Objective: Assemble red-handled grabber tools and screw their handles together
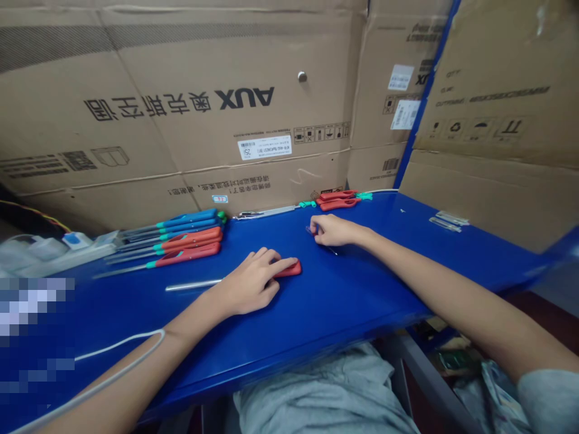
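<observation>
L hand (251, 282) palm-down over a red long-neck lighter (291, 269), mid tabletop (357, 289), twd front edge; fingertips on its handle, can't tell if gripping. Metal tube (192, 286) pokes out twd L edge. R hand (332, 230), fingers curled narrow, pinches a small part (309, 229), mostly hidden, nearer back edge. Blue lighters (193, 220) & red lighters (187, 252) lie in a row nr back-L corner. Metal rods (269, 212) & red handles (338, 204) along back edge; clear strips (447, 221) nr back-R corner.
</observation>
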`<state>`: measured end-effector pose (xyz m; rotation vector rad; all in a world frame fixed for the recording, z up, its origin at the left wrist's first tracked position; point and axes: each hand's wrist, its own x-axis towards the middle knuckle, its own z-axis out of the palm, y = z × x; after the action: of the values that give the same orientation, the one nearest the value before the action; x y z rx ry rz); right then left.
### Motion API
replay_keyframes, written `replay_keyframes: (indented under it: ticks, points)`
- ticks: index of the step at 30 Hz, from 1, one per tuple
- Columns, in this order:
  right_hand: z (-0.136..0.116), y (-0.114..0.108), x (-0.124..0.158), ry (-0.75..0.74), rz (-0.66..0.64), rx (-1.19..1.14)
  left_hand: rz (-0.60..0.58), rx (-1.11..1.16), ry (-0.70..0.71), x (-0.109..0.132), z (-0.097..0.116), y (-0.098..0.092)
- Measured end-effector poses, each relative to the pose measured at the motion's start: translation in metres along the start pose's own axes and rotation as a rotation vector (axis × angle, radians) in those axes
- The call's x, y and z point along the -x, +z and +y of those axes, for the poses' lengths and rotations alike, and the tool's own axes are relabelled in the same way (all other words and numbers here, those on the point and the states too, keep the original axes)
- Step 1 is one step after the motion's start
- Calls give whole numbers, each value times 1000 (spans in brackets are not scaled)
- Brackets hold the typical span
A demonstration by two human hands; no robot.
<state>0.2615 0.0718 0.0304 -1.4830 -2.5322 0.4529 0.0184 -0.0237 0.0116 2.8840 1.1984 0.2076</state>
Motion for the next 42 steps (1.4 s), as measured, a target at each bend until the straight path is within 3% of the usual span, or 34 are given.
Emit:
replay_keyframes:
  ticks: [7, 12, 19, 24, 30, 33, 42]
  points:
    - [-12, -1, 1, 69, 109, -638, 37, 25, 14, -1, 0, 3]
    - [-16, -2, -1, 168, 176, -968, 64, 62, 23, -3, 0, 4]
    - [-21, -4, 4, 142, 6, -1359, 73, 131, 15, -4, -3, 4]
    - [-26, 0, 8, 38, -79, -1333, 38, 148, 15, -4, -3, 3]
    - [-33, 6, 11, -218, 110, -1138, 57, 121, -29, -4, -2, 2]
    - [-35, 7, 14, -333, 143, -1081, 45, 97, -22, -4, -2, 2]
    - [-37, 10, 16, -371, 109, -1025, 61, 81, 31, -4, -1, 0]
